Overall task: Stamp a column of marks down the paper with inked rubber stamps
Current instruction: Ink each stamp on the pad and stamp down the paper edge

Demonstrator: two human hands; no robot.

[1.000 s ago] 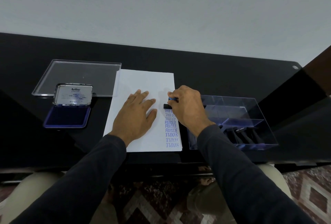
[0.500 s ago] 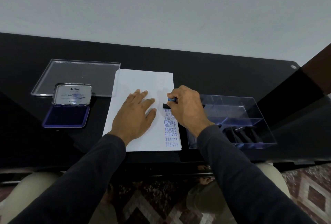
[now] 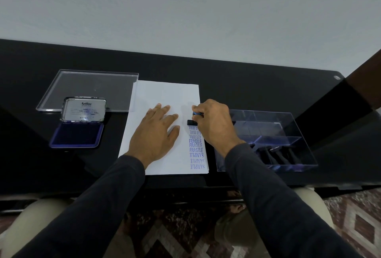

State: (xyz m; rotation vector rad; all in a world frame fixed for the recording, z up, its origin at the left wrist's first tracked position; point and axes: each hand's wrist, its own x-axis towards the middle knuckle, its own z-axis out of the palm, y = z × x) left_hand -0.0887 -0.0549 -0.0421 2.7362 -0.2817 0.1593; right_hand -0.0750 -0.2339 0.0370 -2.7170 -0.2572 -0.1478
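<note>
A white sheet of paper [image 3: 165,96] lies on the black desk. Down its right edge runs a column of blue marks [image 3: 195,148] reading AIR MAIL, FRAGILE and SAMPLE. My right hand [image 3: 214,123] grips a rubber stamp [image 3: 191,122] with a blue handle and black base, its base down on the paper just above the top mark. My left hand [image 3: 156,134] rests flat on the middle of the sheet, fingers spread. An open blue ink pad [image 3: 76,136] with its Artline lid raised sits to the left.
A clear plastic lid [image 3: 88,86] lies flat behind the ink pad. At the right a clear plastic box [image 3: 288,125] holds several black-handled stamps [image 3: 276,154]. The desk's front edge is close to my knees.
Both hands stay nearly where they were. The stamp remains on the paper at the top of the column.
</note>
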